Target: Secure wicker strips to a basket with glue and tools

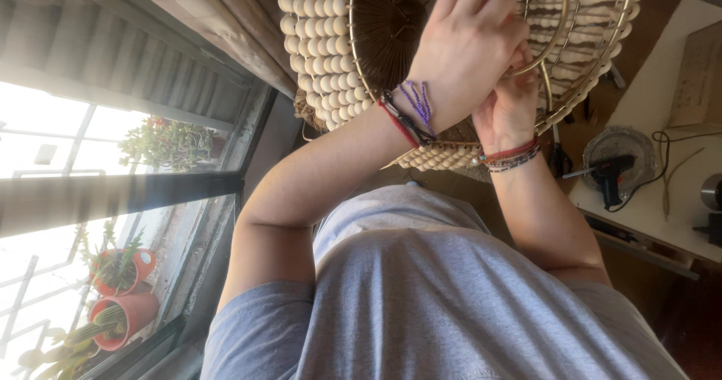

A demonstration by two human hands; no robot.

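A round lampshade-like frame [323,64] of brass wire hung with rows of pale wooden beads fills the top of the view, tilted toward me. Dark strands converge at its centre. My left hand [462,42], with purple and red bracelets on the wrist, is closed over a brass wire ring of the frame. My right hand [510,102], wearing beaded bracelets, sits just behind and below it, its fingers curled on the same wire part. Its fingertips are hidden by my left hand. My grey shirt fills the bottom.
A white table [654,94] stands at the right with a black glue gun [611,175] lying on a round metal dish, cables and small tools. A window at the left shows red plant pots [128,312]. A curtain [218,12] hangs beside the frame.
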